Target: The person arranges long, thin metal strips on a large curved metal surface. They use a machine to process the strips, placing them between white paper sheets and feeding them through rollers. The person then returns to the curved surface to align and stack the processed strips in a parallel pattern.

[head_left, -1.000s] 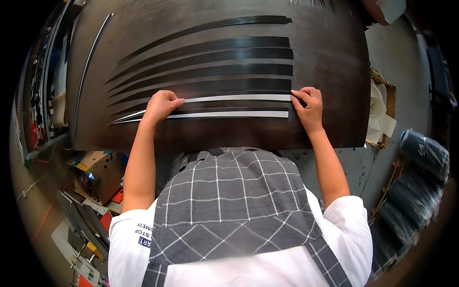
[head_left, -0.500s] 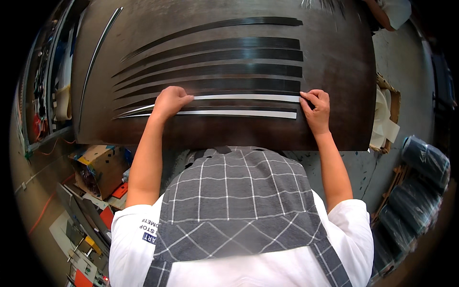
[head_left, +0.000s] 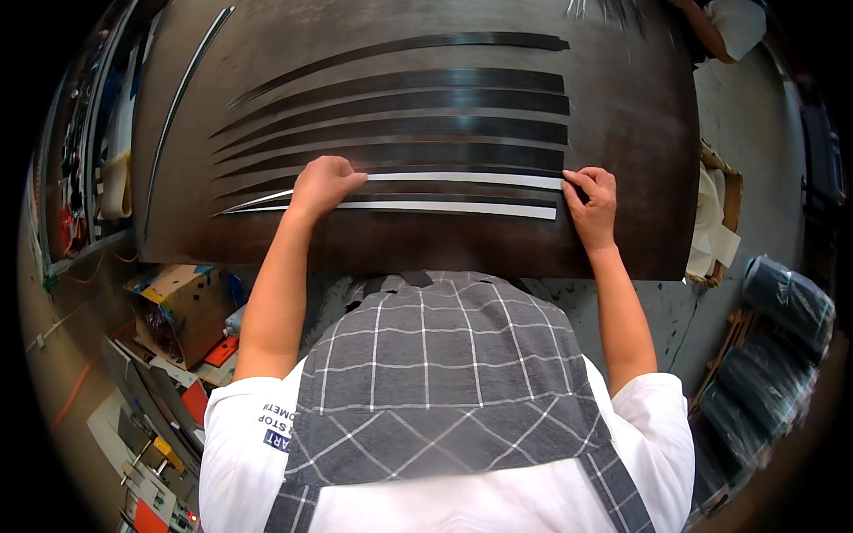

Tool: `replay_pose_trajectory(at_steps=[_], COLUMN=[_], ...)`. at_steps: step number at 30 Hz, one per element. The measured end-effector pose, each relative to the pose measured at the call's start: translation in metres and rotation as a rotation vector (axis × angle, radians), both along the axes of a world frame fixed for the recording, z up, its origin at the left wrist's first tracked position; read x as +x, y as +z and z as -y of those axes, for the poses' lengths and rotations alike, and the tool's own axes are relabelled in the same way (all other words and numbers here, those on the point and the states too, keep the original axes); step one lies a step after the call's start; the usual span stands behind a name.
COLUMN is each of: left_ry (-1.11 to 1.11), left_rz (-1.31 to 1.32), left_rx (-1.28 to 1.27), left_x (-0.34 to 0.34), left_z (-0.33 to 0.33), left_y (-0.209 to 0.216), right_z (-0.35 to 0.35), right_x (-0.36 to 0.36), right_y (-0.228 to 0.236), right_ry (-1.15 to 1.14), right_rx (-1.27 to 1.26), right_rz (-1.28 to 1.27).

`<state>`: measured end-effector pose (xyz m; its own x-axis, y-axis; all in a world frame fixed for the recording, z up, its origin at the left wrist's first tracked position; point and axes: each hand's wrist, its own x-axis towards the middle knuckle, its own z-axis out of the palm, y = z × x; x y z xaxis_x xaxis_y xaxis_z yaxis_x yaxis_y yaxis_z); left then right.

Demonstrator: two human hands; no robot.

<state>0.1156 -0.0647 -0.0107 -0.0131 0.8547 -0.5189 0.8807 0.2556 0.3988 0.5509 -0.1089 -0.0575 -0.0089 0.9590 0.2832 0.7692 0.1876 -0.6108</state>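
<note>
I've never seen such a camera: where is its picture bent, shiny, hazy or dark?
In the head view, the tabletop looks bowed at right; pale sheen crosses the dark strips; haze softens the checked apron low down; the corners are black.

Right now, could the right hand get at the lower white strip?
Probably yes: nothing visible blocks the right hand from the lower white strip nearby, though that hand is at the upper white strip's end.
</note>
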Motion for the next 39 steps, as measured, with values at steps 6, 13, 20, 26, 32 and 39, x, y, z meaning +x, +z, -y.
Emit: replay_pose_trajectory(at_steps=[6,13,20,26,32,39], left_ry=[-0.013,-0.012,0.056,0.313,0.264,0.233], left_rz=[0.004,-0.002,0.141,0.324,0.189,0.088], left_rx=[0.045,0.003,-0.008,-0.065,0.023,0.045], left_x=[-0.002,0.001,-0.089,-0.198,-0.236,-0.238], left_z=[0.004,0.003,0.001,0.008,0.010,0.012], left_y=[-0.003,0.003,0.009,0.010,-0.005,-0.009], right_z=[0.003,-0.038,-0.035,-0.036,-0.036,-0.034], right_x=[-0.081,-0.220,-0.223,-0.228,-0.231,-0.231], right_y=[0.029,0.021,0.013,0.022,0.019,0.018], right_ry=[-0.030,0.254,0.164,0.120,0.097,0.084], right_rx=[-0.132,-0.472,-0.464,-0.463,-0.455,-0.419], right_rz=[-0.118,0.140,0.177,0.200,0.243,0.262])
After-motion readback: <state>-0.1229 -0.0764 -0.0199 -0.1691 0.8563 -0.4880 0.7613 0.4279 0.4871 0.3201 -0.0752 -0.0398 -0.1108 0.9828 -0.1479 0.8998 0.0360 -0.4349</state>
